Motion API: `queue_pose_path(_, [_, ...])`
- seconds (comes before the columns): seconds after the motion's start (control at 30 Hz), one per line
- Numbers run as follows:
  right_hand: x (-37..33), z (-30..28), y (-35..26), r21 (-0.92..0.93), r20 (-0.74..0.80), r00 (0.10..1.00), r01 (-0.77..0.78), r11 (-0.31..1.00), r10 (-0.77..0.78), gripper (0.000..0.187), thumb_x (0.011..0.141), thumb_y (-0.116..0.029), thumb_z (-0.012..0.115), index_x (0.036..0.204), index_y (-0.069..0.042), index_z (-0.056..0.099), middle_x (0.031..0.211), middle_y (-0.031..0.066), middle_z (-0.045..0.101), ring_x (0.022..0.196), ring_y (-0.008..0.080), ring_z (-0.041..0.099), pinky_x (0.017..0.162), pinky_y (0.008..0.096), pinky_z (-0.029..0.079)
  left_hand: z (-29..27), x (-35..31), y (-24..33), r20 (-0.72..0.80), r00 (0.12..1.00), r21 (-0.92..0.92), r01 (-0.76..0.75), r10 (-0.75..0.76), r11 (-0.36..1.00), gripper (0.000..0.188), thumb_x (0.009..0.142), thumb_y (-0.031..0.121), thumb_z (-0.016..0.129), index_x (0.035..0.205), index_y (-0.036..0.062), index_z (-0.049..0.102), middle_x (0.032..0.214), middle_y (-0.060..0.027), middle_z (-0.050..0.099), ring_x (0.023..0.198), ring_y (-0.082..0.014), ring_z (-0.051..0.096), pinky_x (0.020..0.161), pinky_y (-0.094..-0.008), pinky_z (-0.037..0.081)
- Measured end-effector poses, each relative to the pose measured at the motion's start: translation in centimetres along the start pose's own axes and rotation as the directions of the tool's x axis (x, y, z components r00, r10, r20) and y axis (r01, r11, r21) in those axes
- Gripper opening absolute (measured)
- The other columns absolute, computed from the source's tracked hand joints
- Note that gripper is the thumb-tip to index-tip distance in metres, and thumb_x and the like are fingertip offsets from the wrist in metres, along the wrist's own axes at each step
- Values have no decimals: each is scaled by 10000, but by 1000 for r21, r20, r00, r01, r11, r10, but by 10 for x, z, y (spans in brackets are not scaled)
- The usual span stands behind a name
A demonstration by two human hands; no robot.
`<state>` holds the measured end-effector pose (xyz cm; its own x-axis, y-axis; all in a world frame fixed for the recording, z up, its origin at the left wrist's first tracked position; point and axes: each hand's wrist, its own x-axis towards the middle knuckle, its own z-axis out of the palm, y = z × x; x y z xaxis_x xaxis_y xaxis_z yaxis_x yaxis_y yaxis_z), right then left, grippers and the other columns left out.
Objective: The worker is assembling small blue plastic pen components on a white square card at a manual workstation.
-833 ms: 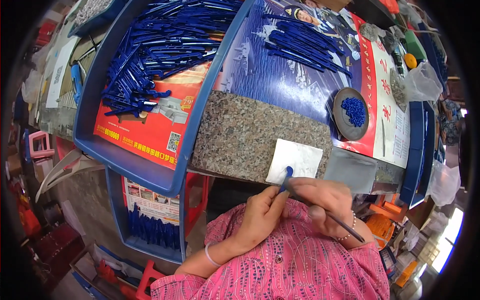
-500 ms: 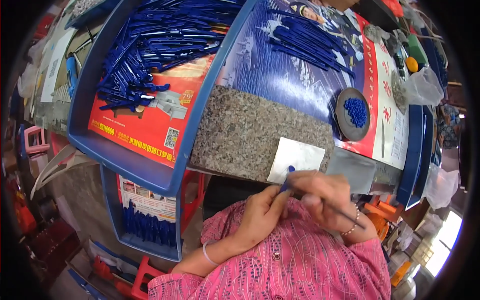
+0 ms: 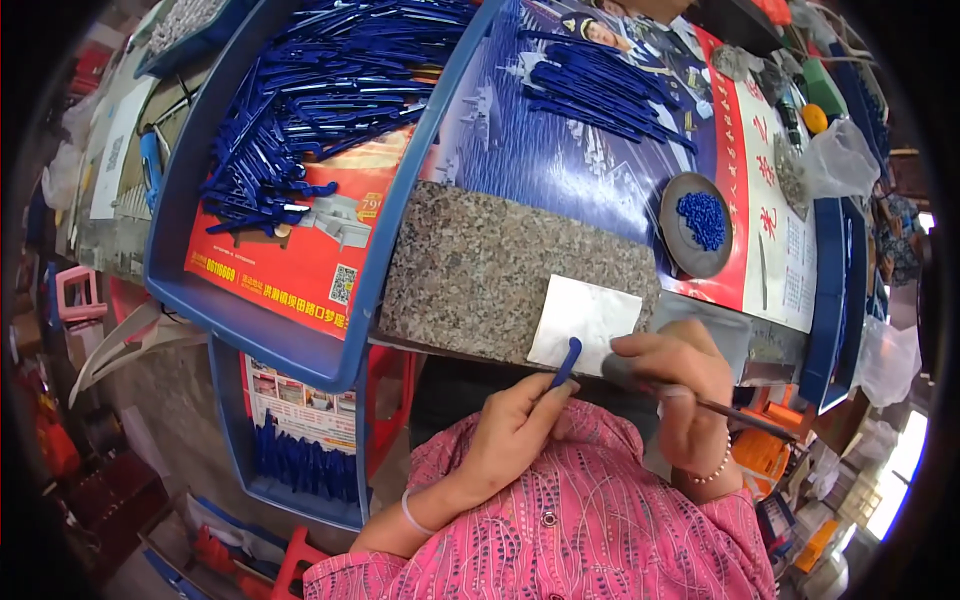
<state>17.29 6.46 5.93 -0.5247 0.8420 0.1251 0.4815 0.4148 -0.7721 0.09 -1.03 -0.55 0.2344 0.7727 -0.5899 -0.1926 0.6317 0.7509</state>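
Note:
Pinched in the fingers of my left hand [image 3: 515, 430] is a slim blue strip [image 3: 567, 364] with a rounded tip, pointing up over the near edge of a white paper square [image 3: 592, 308]. My right hand [image 3: 688, 385] is closed around a thin dark rod [image 3: 750, 414] just right of the strip. A blurred dark end of the rod shows by the fingertips, apart from the strip. The paper lies on a speckled stone slab [image 3: 480, 265]. Right of the slab, a round dish [image 3: 684, 262] holds many small blue beads.
A blue tray [image 3: 362, 290] heaped with blue strips [image 3: 335, 85] stands at left; below it, another blue tray [image 3: 232, 435] holds more strips. A bundle of blue strips [image 3: 600, 90] lies on the poster at the far side. Plastic bags [image 3: 850, 160] sit at right.
My right hand has moved right, drawing the rod away from the blue strip. More of the strip now shows above my left fingers, which have shifted slightly down and left.

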Motion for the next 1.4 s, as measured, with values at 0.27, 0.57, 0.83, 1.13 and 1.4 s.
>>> queue_pose_path(0.27, [-36,11,-6,675,110,804,-492,549,584,249,915,-144,468,1051,48,551,756,74,566,590,66,504,547,190,407,8,-23,19,119,970,195,-230,210,953,295,965,164,442,1185,-3,546,698,-14,601,518,-29,477,475,-183,388])
queue_pose_path(0.57, [-68,22,15,781,274,782,-521,345,560,124,854,-73,596,933,22,610,704,4,576,527,25,481,466,167,368,21,-29,6,258,966,-28,20,-12,999,262,950,103,465,1175,-27,427,850,-88,615,711,-110,599,658,-221,493])
queue_pose_path(0.83, [-89,28,28,835,289,778,-490,250,558,137,861,-95,592,921,29,598,677,13,560,503,33,473,450,170,357,34,-28,-3,286,949,-146,182,-135,972,175,950,90,454,1089,-17,451,857,-98,607,693,-127,601,637,-232,498])
queue_pose_path(1.13, [-103,37,35,873,318,758,-468,136,569,136,885,-130,587,906,0,555,666,16,551,488,33,461,433,170,352,31,-11,-24,539,774,-497,610,-331,617,198,965,172,432,1072,20,501,691,-58,520,464,-102,459,419,-203,387])
queue_pose_path(1.4, [-105,39,37,867,319,760,-475,151,566,115,877,-101,571,887,10,540,641,38,557,467,49,454,435,179,361,34,-11,-29,554,755,-561,650,-351,513,178,973,160,408,1035,24,504,639,-64,495,389,-94,408,338,-195,341])
